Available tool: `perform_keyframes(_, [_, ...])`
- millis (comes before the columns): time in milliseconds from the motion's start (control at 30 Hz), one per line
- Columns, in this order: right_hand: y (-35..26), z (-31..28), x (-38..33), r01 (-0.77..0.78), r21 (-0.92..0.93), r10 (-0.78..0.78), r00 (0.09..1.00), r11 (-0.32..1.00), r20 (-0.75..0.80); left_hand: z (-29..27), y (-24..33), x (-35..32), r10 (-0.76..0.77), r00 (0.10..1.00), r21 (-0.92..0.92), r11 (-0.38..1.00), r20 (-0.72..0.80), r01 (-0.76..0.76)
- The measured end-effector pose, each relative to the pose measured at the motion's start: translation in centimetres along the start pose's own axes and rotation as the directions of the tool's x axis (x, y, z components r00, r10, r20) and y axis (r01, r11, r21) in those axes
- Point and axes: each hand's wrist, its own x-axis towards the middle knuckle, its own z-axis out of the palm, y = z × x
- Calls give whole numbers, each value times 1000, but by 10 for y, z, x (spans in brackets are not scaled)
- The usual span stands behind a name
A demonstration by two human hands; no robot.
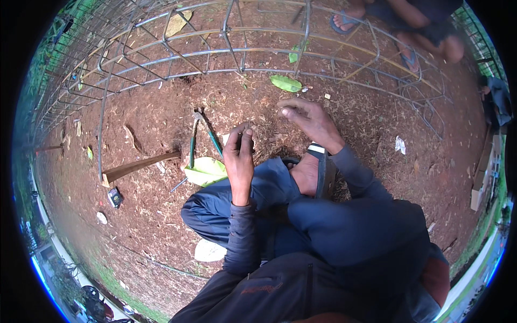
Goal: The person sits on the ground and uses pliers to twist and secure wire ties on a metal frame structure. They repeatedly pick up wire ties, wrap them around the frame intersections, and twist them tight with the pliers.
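Stretching outdoors to grassy edges, reddish ground (pixel 398 177) bears a steel-rod cage (pixel 225 31) and green-handled pincers (pixel 194 132) beside the raised left hand (pixel 240 159), thumb and forefinger pressed together; the right hand (pixel 313 123) curls, grip unclear.

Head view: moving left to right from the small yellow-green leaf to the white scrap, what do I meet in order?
Small yellow-green leaf, wooden piece, green-handled pincers, left hand, right hand, white scrap.

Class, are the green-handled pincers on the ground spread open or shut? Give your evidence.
Open: the pincers have their green handles spread apart, with soil visible between them.
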Motion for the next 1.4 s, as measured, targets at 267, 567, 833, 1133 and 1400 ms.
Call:
perform_keyframes(267, [83,-98,131,141,-619,-245,966,772,-85,8,-27,-21,-54,960,97,995,276,28])
perform_keyframes(567, [47,-75,152,54,-607,-38,999,793,39,-6,-18,-22,-190,958,121,979,215,167])
perform_keyframes(833, [56,-82,154,98,-605,-78,995,790,59,8,-9,-14,-167,954,204,972,250,117])
perform_keyframes(1133, [54,-82,98,102,-601,-210,971,793,-112,23,-1,-16,-98,970,146,987,223,67])
perform_keyframes(1400, [-22,-79,0,-1,-213,-23,993,977,-113,80,19,-6,-40,955,-24,999,294,49])
